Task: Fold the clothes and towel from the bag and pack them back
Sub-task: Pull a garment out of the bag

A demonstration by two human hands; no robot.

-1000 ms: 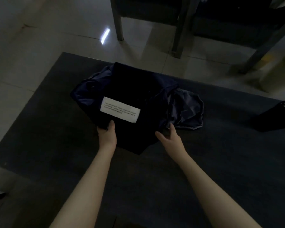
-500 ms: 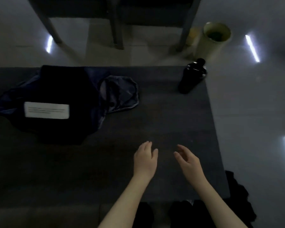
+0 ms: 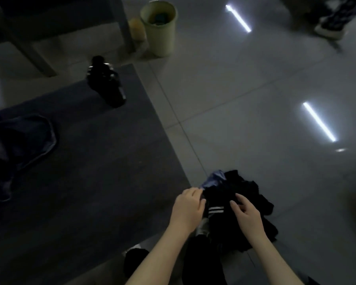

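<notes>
Left hand (image 3: 188, 210) fingers pinched on clothes pile (image 3: 247, 189), right hand (image 3: 246, 213) fingers loosely curled atop.

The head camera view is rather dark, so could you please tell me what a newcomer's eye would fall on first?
Two bright light strips reflected on the pale tiled floor, at right, stand out first. Next come the left hand and right hand at bottom centre, both on a crumpled pile of black clothes with white stripes, beside the dark grey table. A black bottle stands upright at that table's far right corner.
</notes>
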